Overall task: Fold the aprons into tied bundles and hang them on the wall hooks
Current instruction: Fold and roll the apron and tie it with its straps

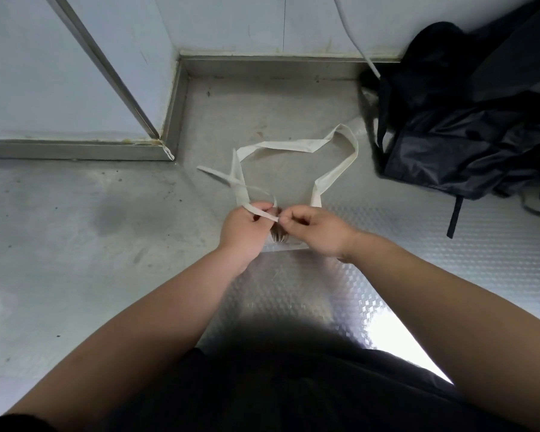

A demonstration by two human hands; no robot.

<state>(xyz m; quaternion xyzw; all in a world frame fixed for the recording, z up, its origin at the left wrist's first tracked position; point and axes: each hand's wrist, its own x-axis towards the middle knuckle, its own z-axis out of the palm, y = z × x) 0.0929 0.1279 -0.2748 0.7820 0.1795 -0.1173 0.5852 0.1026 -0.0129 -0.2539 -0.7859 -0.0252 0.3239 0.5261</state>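
Observation:
A folded apron bundle (pixel 278 236) lies on the steel counter, mostly hidden under my two hands. Its cream neck strap (pixel 334 157) loops away from me across the steel. A thin cream tie string (pixel 259 212) runs across my left hand (pixel 242 230), whose curled fingers grip it. My right hand (pixel 314 229) pinches the other end of the same string between thumb and forefinger, close beside the left hand. A short tail of tie (pixel 214 174) sticks out to the left beyond the hands.
A heap of black aprons (pixel 468 126) with dangling black straps fills the right back of the counter. The steel counter (pixel 75 229) meets a raised rim and wall at the back. A white wall panel juts in at the left. A grey cable (pixel 354 35) hangs down the wall.

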